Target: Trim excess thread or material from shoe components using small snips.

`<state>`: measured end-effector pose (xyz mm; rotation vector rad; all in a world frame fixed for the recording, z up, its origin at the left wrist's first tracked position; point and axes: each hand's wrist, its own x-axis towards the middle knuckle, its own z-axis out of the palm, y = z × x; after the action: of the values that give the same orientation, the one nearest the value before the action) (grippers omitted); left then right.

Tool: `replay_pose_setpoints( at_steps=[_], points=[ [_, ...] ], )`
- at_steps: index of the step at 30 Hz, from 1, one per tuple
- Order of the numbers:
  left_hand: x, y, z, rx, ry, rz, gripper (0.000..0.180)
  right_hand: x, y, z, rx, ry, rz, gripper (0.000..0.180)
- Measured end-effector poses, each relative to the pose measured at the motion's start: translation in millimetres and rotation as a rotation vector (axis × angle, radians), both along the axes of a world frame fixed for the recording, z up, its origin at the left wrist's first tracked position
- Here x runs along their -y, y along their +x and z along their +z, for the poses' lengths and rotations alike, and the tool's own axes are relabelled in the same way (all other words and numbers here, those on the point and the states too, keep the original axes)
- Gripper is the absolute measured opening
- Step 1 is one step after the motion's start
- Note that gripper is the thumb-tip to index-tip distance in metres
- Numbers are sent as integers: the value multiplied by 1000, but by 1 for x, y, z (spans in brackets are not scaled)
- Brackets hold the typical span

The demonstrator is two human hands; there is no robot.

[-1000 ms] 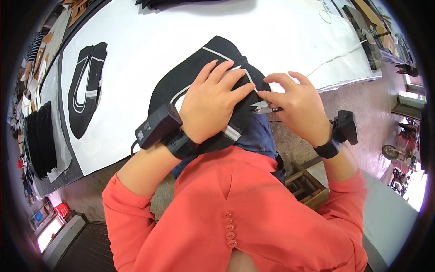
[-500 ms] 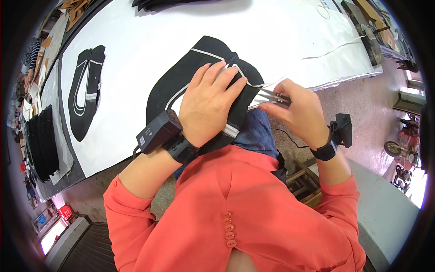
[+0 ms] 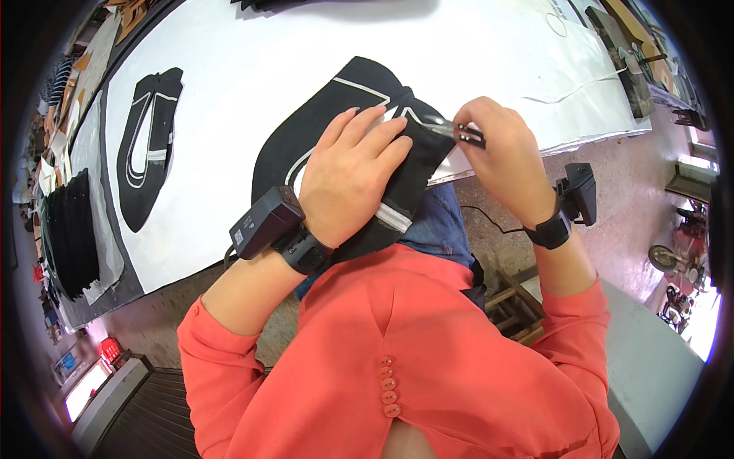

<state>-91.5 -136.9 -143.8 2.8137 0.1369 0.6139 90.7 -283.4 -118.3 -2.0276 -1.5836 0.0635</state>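
Observation:
A black fabric piece (image 3: 306, 115) with white tape lines lies at the table's near edge, its front hanging over toward my lap. My left hand (image 3: 348, 172) rests flat on it, fingers stretched out. My right hand (image 3: 505, 145), closed, grips small snips (image 3: 470, 136) with a dark handle. Their metal blades are smeared by motion and lie over the fabric's right edge, near the end of a white tape line. Part of the inner white outline is hidden under my left hand.
A similar black piece (image 3: 145, 153) lies on the white table (image 3: 206, 153) to the left. Stacked black fabric (image 3: 73, 237) stands at the far left. A loose white strip (image 3: 573, 90) runs toward a wooden block (image 3: 623, 69) at the right.
My right hand has moved up and slightly left with the snips, bringing the blades over the fabric. The black piece and my left hand are shifted only slightly.

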Motion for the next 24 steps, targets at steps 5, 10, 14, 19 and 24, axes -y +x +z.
replay_pose_setpoints(
  at_steps=[5,10,14,19,24],
  points=[
    [1,0,-2,0,-20,-1,37,-6,4,-2,-17,44,-89,16],
    [1,2,-1,14,-28,3,36,-8,2,-1,30,100,-72,15],
    [0,2,-3,25,-68,4,36,-2,-1,-1,134,73,-25,19],
    [-1,3,-2,32,-80,-7,36,11,-13,-12,186,78,94,26],
    [-1,3,-2,30,-69,3,35,13,-14,-11,182,65,100,28]
  ],
)
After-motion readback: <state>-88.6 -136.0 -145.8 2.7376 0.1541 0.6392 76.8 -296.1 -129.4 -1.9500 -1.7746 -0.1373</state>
